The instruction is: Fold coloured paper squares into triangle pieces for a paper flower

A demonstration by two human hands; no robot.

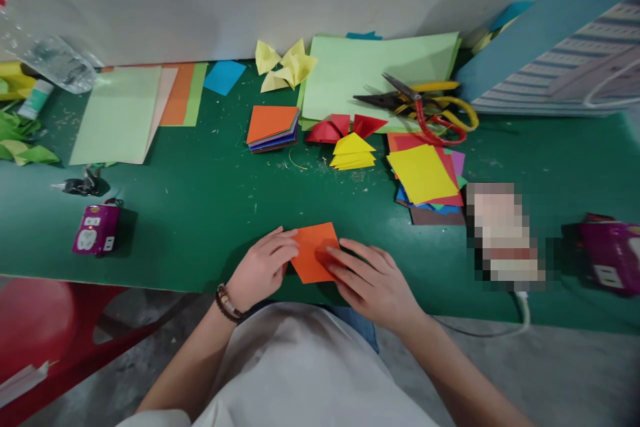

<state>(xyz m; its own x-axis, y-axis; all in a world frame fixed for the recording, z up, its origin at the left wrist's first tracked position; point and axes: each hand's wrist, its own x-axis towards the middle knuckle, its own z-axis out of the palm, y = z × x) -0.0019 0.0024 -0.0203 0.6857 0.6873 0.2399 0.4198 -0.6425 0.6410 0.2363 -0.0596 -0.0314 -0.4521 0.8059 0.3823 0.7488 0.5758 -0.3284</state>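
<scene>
An orange paper square (315,252) lies on the green tabletop (200,207) close to its front edge, turned like a diamond. My left hand (263,267), with a beaded bracelet (227,302) on the wrist, holds the paper's left side with its fingertips. My right hand (373,283) presses its fingers flat on the right part of the paper. Ahead of my hands lie a stack of folded yellow triangles (354,152) and a stack of colored paper squares (273,128).
Yellow-handled scissors (417,105) rest on a light green paper sheet (375,77) at the back. Red folded pieces (340,127) and loose colored sheets (423,175) lie nearby. Purple power sockets (97,229) stand on both sides, beside a pixelated object (503,233). A wall runs behind the table.
</scene>
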